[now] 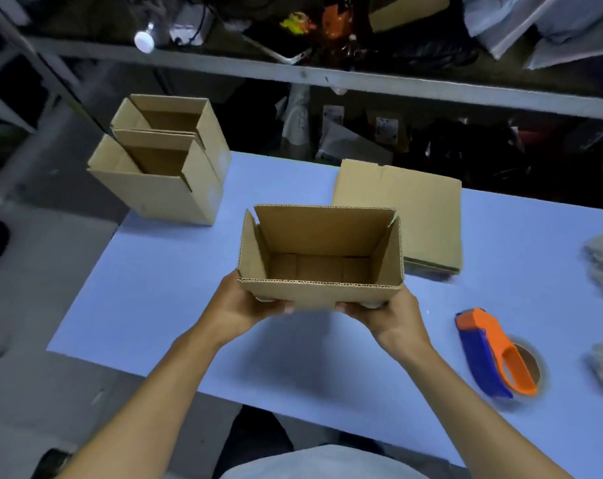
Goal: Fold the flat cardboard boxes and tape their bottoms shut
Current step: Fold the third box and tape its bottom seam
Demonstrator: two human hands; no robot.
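Both our hands grip the open box (321, 257) above the table (155, 288), left hand (248, 305) and right hand (386, 311) at its near wall; finished boxes (161, 167) stand far left, nearer our left.

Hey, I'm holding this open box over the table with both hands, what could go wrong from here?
1. Both hands, left and right, grip only the near lower edge of the open box, so it may tip away.
2. The two finished boxes sit at the table's far left corner; adding this one could nudge them off.
3. The tape dispenser lies by your right forearm and could get knocked.
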